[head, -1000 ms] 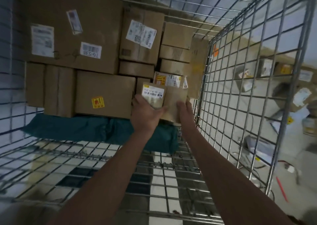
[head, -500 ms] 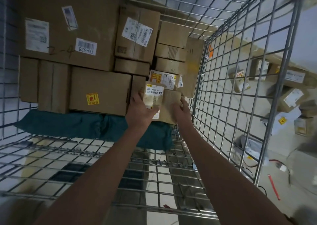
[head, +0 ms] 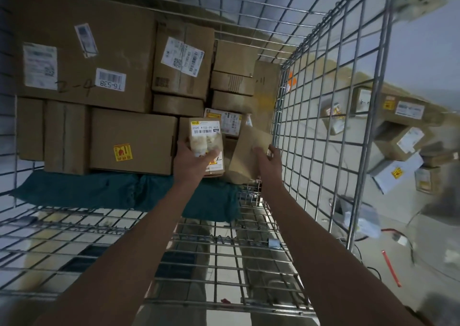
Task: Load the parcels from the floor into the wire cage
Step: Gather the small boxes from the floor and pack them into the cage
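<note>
Since half a second ago, both parcels sit a little further apart: the small labelled parcel (head: 206, 144) now stands upright against the stack, and the plain brown parcel (head: 250, 155) has tipped to the right, away from it.

Item 1, small labelled parcel: brown carton, white barcode label at its top edge, a yellow sticker at the label's corner, pale wrapping over its middle. I see my left hand (head: 193, 162) clasped around its lower half, thumb on the left edge, fingers curled over the front.

Item 2, plain brown parcel: unmarked face, tilted, its lower end near the teal cloth (head: 99, 192). My right hand (head: 267, 161) is pressed flat-fingered against its right side, thumb spread toward the mesh; I cannot tell whether the fingers close behind it.

Location: both parcels are inside the wire cage (head: 321, 116), at the front right corner of the stack, just beside the right mesh wall.

Stack: large carton (head: 82, 59) marked T6-538 at upper left, a medium carton (head: 183, 59) with a white shipping label beside it, a carton with a yellow sticker (head: 133, 141) below, touching the small labelled parcel's left side.

Outside the mesh: several more parcels (head: 398, 141) lie on the floor to the right, blurred.
</note>
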Action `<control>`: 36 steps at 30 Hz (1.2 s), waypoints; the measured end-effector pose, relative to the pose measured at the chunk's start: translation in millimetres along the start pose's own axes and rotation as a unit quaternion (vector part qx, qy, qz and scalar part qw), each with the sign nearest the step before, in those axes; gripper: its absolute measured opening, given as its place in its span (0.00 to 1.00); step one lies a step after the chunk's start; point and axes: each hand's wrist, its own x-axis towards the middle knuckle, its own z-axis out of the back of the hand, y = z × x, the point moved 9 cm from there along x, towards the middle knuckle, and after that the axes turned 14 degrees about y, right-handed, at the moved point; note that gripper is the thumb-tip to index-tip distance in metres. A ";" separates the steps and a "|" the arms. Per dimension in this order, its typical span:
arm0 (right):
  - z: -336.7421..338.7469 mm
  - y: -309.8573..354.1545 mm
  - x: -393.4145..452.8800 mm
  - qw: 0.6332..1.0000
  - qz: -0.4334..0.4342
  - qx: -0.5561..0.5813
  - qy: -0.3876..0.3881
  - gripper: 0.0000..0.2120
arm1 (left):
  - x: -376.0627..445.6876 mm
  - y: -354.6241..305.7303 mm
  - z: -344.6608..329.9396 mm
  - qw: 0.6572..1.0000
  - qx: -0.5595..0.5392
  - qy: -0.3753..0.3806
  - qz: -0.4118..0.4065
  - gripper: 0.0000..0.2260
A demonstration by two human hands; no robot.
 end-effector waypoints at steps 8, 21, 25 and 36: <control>-1.3 50.6 27.7 0.997 0.075 0.035 -0.003 0.27 | 42.6 -81.5 -14.5 0.995 0.050 0.045 -0.068 0.33; 21.3 61.2 75.6 0.990 0.108 -0.041 -0.079 0.22 | 90.4 -60.7 -22.6 0.990 0.055 0.096 -0.084 0.29; 16.7 63.2 104.1 0.975 0.085 -0.180 -0.102 0.20 | 98.8 -49.6 -20.7 0.992 0.048 0.084 -0.086 0.30; -34.4 86.5 48.4 0.973 0.142 -0.180 -0.035 0.18 | 82.0 -85.2 -54.4 0.993 0.005 0.087 -0.077 0.26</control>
